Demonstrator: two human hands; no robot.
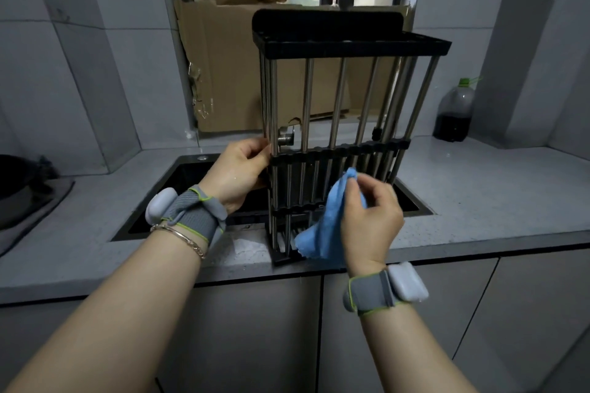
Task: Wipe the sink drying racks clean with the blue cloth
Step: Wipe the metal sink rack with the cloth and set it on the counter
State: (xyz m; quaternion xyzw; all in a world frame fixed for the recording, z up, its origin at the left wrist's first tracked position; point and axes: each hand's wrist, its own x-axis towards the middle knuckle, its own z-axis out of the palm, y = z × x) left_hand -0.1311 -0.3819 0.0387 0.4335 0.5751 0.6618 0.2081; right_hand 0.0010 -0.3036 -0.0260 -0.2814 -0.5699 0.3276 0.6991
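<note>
Drying rack [338,150] of steel rods and black bars, stood on end on grey speckled desk [479,195] before dark sink [191,182]. Side rail gripped by left hand [238,171]; soft blue cloth [322,233] pinched by right hand [370,217] at lower rods. Probably stiff, light, slick: best held by frame.

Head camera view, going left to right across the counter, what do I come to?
Dark pot → left hand, gripping the drying rack at its left edge → blue cloth → right hand pinching it → bottle of dark liquid.
</note>
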